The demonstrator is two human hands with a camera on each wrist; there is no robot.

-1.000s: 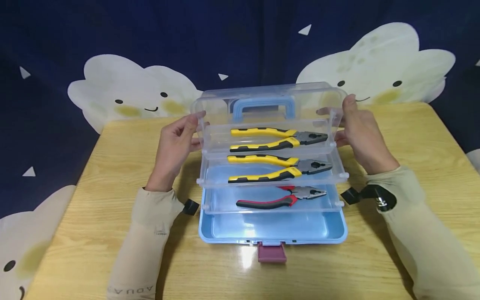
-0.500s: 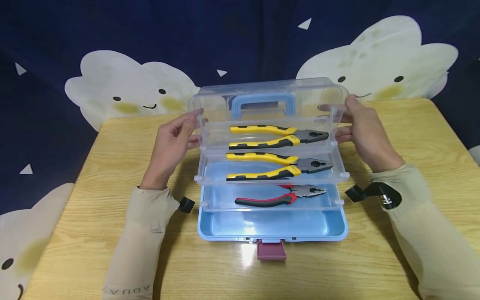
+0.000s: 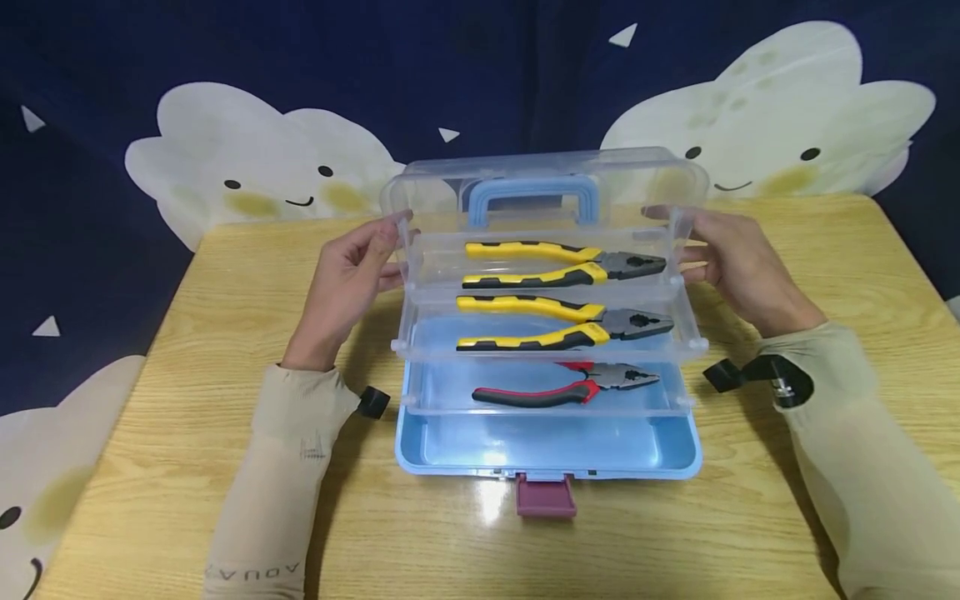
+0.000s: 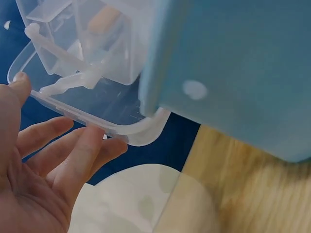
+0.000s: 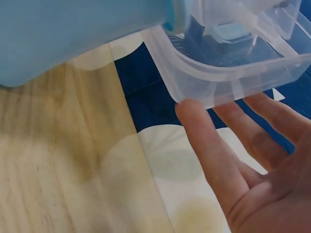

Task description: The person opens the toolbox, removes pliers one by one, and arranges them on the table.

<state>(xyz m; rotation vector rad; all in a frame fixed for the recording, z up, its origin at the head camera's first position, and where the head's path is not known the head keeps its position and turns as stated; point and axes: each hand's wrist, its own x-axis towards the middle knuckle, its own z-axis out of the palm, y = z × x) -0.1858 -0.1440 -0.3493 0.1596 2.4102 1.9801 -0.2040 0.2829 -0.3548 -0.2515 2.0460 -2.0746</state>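
A toolbox with a light blue base (image 3: pixel 547 475) and a clear lid (image 3: pixel 660 196) stands raised on the table, its stepped trays fanned out. Two yellow-and-black pliers (image 3: pixel 555 321) lie in the upper trays. Red-and-black pliers (image 3: pixel 540 395) lie lower down. My left hand (image 3: pixel 348 279) holds the lid's left edge, thumb on the rim and fingers against its outer side, as the left wrist view shows. At the lid's right side is my right hand (image 3: pixel 742 267). In the right wrist view its extended fingers (image 5: pixel 204 141) touch the lid's underside; the thumb is hidden there.
A purple latch (image 3: pixel 545 497) hangs from the front of the base. The wooden table (image 3: pixel 217 350) runs out on both sides. Behind its far edge hangs a dark blue curtain (image 3: pixel 360 58) with white clouds.
My right thumb has come off the lid's right rim, and that hand has shifted slightly outward. The left hand keeps its hold. The lid remains raised, and the pliers stay in their trays.
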